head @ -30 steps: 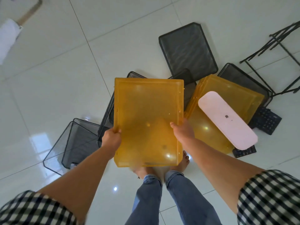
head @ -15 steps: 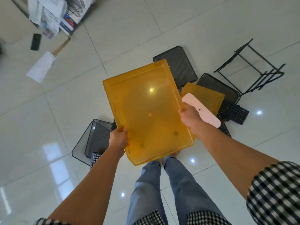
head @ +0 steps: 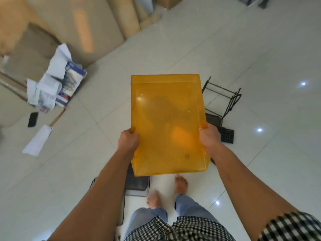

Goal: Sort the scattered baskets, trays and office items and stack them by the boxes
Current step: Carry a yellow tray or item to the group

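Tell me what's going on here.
A person stands barefoot on the tiled floor, holding a translucent orange tray in the air: left hand grips its left edge, right hand its right edge. Cardboard boxes stand ahead to the left; a black wire rack and a keyboard lie on the floor beyond the tray.

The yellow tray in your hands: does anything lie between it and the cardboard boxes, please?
Nothing visible does; bare tiled floor runs from the yellow tray to the cardboard boxes. Loose papers lie off left.
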A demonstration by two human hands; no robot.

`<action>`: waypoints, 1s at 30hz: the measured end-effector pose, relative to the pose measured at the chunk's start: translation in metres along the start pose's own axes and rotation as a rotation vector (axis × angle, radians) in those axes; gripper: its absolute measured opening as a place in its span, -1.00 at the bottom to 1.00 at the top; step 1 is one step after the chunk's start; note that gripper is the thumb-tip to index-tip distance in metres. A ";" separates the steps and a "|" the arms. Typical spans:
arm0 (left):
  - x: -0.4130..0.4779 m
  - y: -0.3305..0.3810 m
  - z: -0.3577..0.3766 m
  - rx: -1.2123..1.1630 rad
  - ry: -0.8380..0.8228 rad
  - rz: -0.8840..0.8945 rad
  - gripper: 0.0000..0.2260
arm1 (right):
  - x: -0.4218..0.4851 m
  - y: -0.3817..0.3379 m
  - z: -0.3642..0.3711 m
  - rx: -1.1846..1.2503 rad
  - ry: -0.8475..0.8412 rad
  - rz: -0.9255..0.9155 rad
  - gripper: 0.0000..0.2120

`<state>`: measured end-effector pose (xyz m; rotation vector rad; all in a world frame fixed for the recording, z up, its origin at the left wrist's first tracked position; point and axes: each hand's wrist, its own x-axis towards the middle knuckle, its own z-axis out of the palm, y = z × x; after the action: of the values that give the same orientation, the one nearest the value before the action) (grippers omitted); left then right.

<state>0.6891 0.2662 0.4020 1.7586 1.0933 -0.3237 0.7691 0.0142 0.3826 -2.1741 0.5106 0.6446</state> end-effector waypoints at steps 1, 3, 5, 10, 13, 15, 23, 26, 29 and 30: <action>-0.002 0.010 0.001 0.022 -0.020 0.031 -0.56 | -0.005 0.002 -0.007 0.045 0.025 0.012 -0.69; -0.007 0.028 0.004 0.060 -0.065 0.098 -0.58 | -0.019 0.005 -0.022 0.138 0.084 0.031 -0.69; -0.012 0.041 0.007 0.094 -0.108 0.151 -0.61 | -0.033 0.011 -0.035 0.217 0.134 0.043 -0.70; -0.036 0.059 0.017 0.161 -0.255 0.274 -0.56 | -0.074 0.033 -0.056 0.375 0.312 0.079 -0.68; -0.054 0.060 0.019 0.221 -0.328 0.363 -0.62 | -0.105 0.053 -0.063 0.425 0.408 0.115 -0.65; -0.067 0.060 0.020 0.275 -0.347 0.423 -0.65 | -0.126 0.068 -0.065 0.465 0.446 0.137 -0.64; -0.149 0.045 0.070 0.463 -0.586 0.549 -0.61 | -0.232 0.160 -0.080 0.602 0.632 0.275 -0.60; -0.195 0.030 0.106 0.546 -0.666 0.608 -0.63 | -0.274 0.206 -0.092 0.666 0.694 0.367 -0.60; -0.245 0.010 0.147 0.642 -0.763 0.672 -0.62 | -0.320 0.258 -0.102 0.768 0.789 0.460 -0.59; -0.263 0.002 0.161 0.688 -0.794 0.701 -0.61 | -0.337 0.276 -0.104 0.804 0.821 0.491 -0.58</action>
<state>0.5857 -0.0077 0.4982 2.1585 -0.2603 -0.9174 0.3808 -0.1855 0.4821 -1.4403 1.4671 -0.2602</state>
